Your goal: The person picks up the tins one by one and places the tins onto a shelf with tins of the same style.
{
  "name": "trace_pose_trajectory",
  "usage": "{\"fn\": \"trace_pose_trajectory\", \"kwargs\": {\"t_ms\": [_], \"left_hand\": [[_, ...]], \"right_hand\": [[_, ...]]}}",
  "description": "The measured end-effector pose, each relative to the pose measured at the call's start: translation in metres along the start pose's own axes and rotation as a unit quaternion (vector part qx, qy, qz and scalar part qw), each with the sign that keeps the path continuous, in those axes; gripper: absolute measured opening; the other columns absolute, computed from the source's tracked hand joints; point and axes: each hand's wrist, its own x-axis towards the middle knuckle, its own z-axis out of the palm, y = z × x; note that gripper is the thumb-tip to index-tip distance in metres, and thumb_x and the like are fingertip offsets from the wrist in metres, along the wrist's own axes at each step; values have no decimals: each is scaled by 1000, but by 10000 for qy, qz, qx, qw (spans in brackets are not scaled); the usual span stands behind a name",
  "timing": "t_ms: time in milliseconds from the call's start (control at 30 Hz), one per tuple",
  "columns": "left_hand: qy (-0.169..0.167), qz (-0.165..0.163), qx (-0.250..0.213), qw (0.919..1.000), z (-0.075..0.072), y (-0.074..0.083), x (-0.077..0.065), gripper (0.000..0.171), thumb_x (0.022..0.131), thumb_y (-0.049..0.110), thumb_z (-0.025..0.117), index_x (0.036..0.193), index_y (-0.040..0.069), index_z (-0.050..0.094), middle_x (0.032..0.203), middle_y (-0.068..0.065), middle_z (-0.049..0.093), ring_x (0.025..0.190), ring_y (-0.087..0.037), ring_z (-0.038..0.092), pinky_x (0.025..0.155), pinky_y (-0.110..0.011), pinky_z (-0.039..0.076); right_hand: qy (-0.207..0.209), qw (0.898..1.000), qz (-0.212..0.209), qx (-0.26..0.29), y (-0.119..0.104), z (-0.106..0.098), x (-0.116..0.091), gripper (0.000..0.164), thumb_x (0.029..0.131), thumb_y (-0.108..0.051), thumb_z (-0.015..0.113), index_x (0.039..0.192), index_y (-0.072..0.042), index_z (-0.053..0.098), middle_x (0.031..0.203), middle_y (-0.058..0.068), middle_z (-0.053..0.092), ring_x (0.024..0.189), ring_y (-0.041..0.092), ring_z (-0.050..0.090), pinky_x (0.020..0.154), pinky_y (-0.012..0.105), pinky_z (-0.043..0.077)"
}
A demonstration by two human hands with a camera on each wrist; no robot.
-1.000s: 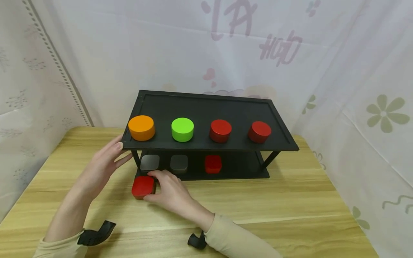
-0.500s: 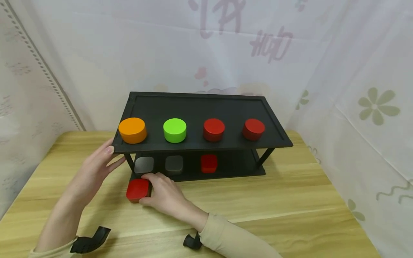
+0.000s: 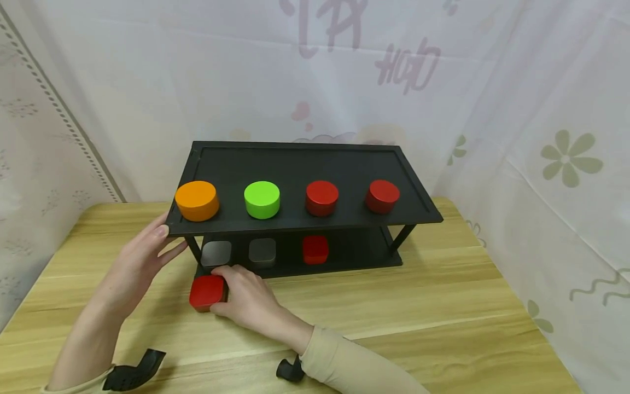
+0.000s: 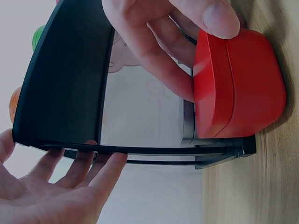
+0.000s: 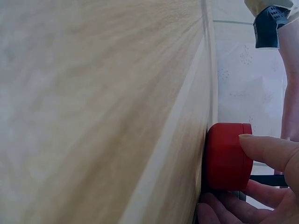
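A red rounded-square box [image 3: 206, 291] with a seam round it sits low at the front left of a black two-tier rack [image 3: 295, 158]. My right hand [image 3: 249, 298] holds it, thumb on the near side and fingers on the far side; the right wrist view shows the box [image 5: 228, 157] at the tabletop. At the rack's front left corner, my left hand [image 3: 139, 256] grips the upper shelf's edge, its thumb at the top and fingers below. Two grey rounded-square boxes [image 3: 262, 251] and another red box [image 3: 315, 249] stand on the lower shelf.
Along the upper shelf stand an orange round box [image 3: 197, 201], a green one [image 3: 262, 200] and two red ones [image 3: 322, 198]. The wooden table [image 3: 394, 317] extends to the right. A patterned white curtain [image 3: 246, 65] hangs behind.
The whole scene shifts left in the head view as the camera turns slightly. Both hands keep their holds, and the red box stays at the rack's front left.
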Motion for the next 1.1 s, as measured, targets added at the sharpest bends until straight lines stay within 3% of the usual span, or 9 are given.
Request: {"fn": "trace_pose_trajectory", "kwargs": {"t_ms": [300, 633, 1100], "left_hand": [[19, -17, 25, 10000, 1, 1, 0, 46, 104, 14, 26, 150, 12, 25, 157, 4, 21, 137, 1, 29, 98, -14, 44], [-7, 5, -9, 10000, 0, 0, 0, 46, 104, 14, 24, 150, 11, 25, 156, 3, 24, 134, -1, 34, 98, -14, 45], [24, -102, 101, 9999, 0, 0, 0, 46, 104, 16, 25, 150, 14, 25, 157, 3, 21, 134, 0, 32, 97, -11, 44]], "right_hand": [[2, 10000, 29, 0, 0, 1, 0, 55, 75, -35, 78, 125, -29, 55, 111, -11, 62, 88, 0, 58, 66, 14, 45], [-40, 10000, 47, 62, 1, -2, -2, 53, 74, -35, 78, 122, -29, 55, 104, -12, 61, 83, -1, 55, 65, 13, 43], [-236, 9989, -75, 391, 10, -15, -10, 54, 77, -30, 77, 126, -25, 54, 115, -10, 60, 92, 1, 55, 76, 13, 46]]}}
